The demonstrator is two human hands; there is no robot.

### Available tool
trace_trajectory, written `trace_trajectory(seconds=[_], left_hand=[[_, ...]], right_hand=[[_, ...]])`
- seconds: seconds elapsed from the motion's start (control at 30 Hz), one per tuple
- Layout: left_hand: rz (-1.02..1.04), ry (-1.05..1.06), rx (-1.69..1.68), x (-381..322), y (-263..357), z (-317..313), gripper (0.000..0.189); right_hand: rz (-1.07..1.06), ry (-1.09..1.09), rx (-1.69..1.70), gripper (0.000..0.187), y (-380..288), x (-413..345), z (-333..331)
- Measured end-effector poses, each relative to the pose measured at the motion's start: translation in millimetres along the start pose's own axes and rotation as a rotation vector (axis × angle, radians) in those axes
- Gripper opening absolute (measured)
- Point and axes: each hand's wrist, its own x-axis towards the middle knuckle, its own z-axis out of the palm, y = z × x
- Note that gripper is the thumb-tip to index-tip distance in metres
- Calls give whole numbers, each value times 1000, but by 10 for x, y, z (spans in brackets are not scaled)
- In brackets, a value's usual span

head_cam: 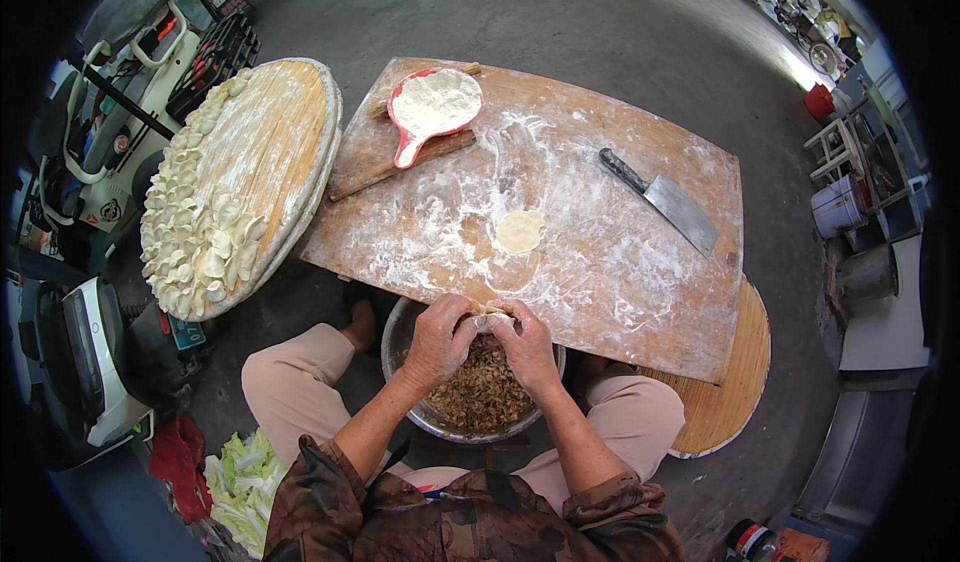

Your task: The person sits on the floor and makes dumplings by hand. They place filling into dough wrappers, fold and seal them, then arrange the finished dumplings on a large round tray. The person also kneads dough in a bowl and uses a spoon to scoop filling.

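My left hand (444, 337) and my right hand (526, 344) pinch a dumpling (491, 316) together, thumbs and forefingers at its edge. Fingers cover most of it. Below them is a metal bowl (427, 416) of chopped filling (480, 393), held between my knees. Ahead of my hands, one flat dough wrapper (520, 232) lies on a floured wooden board (660, 322). A cleaver (667, 203) with a dark handle rests on the board's right side. At its upper left are a red ladle-shaped scoop full of flour (436, 102) and a wooden rolling pin (401, 166).
To the left, a round tray (277, 126) carries many shaped dumplings (199, 250) along its left side. Another round slatted tray (724, 382) sits partly under the board's right corner. Cabbage leaves (244, 483) lie at lower left. A parked scooter (112, 179) stands beyond the dumpling tray.
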Motion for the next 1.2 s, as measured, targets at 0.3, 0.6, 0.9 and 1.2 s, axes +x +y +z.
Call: trace_trajectory(seconds=[0.3,0.6,0.9,1.2], left_hand=[[-114,-49,-116,20,12,-21,21],[-171,-149,-7,67,-74,-64,24],[43,-117,107,129,22,-250,14],[89,-64,83,40,-146,-434,13]], right_hand=[[2,71,-38,23,-69,-19,-1],[-28,98,-40,25,-45,9,24],[-21,-32,213,34,-84,13,28],[87,-124,271,27,-147,0,11]])
